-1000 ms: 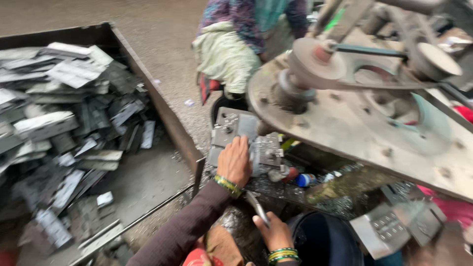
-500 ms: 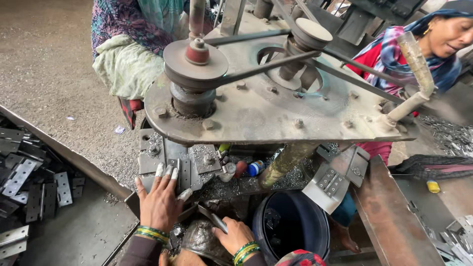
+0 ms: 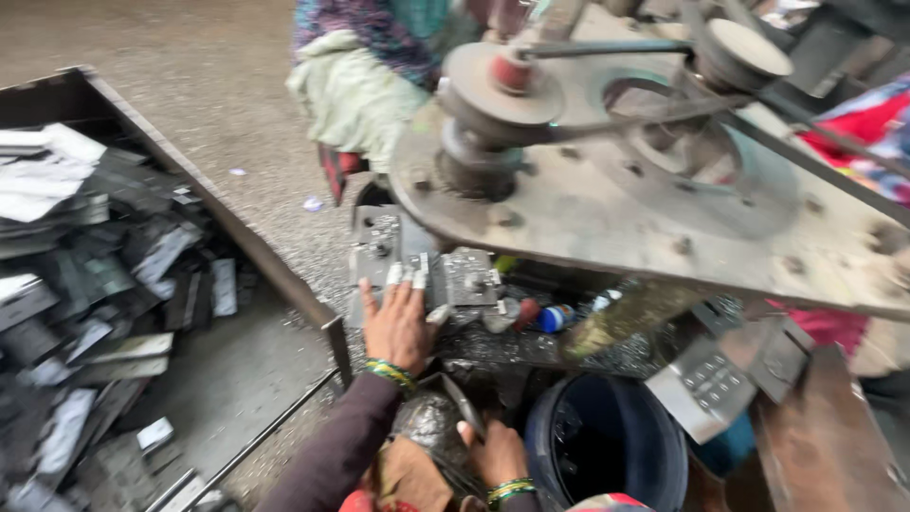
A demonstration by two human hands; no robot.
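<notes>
We see a stack of grey metal plates lying flat on the work surface beneath the machine's big round plate, each dull and punched with small holes. A thin, curved metal strip sits lower down, tilted, its upper end pointing toward the stack.

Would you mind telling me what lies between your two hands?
In the head view, a crumpled dark plastic bag lies between left hand and right hand.

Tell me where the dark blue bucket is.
The dark blue bucket stands bottom centre in the head view, right of the right hand, under the metal machine plate.
</notes>
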